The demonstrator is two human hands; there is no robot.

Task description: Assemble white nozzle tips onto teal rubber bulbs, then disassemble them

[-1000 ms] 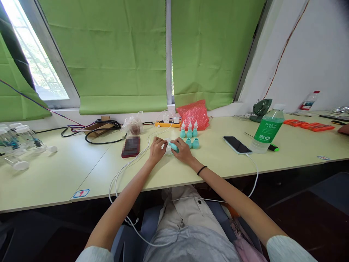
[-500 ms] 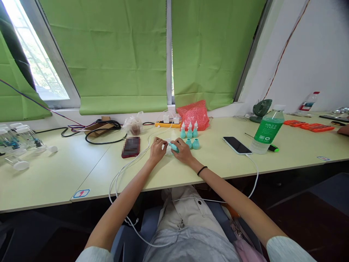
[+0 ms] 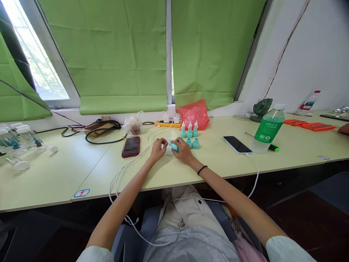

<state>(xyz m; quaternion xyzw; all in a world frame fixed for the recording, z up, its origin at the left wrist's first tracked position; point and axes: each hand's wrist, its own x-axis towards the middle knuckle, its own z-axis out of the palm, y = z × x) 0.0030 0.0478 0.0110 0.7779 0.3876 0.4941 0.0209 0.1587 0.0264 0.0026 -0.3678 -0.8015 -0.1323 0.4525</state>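
Note:
My right hand (image 3: 182, 150) is closed around a teal rubber squeeze bulb (image 3: 174, 146), which lies tilted with its narrow end toward the left. At that end my left hand (image 3: 159, 148) is pinched shut; a pale bit shows by its fingertips, too small to name. Clear plastic pieces (image 3: 169, 151) lie under and between the hands, partly covered. Just beyond my right hand stand several teal bulbs with pointed clear nozzles (image 3: 190, 130). In front of these are two teal bulbs without nozzles (image 3: 195, 143), the left one partly hidden by my hand.
A dark red phone (image 3: 131, 147) and white cables (image 3: 144, 148) lie left of my hands. Behind are a power strip (image 3: 163, 124) and a pink bubble-wrap bag (image 3: 194, 114). Rightward are a charging phone (image 3: 237, 145), a green-labelled bottle (image 3: 267, 130) and a fan (image 3: 262, 109).
Both hands stay at nearly the same spot over the clear pieces, with only slight finger movement. The right hand keeps its hold on the bulb.

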